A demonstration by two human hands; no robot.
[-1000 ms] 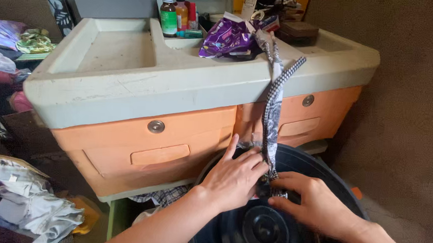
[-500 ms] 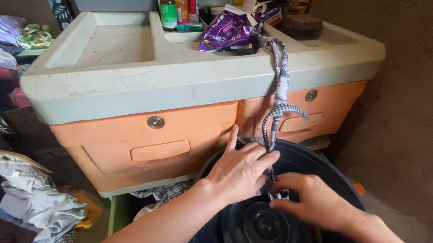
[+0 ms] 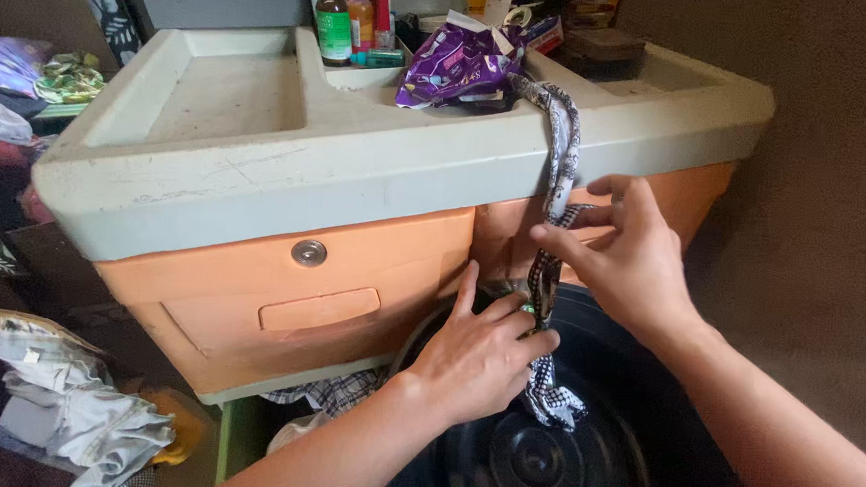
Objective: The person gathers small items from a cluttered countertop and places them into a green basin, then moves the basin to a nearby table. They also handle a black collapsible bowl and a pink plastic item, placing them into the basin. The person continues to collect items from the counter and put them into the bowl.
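The twisted black-and-white patterned cloth strip (image 3: 561, 171) hangs from the top of the beige-and-orange cabinet (image 3: 357, 169) down over its front edge, its frayed end resting on the black plastic lid (image 3: 540, 461) below. The right hand (image 3: 625, 250) pinches the strip partway down between thumb and fingers. The left hand (image 3: 476, 351) has its grip closed around the strip lower down, against the lid's rim. A purple snack bag (image 3: 454, 64) lies just beside the strip's top.
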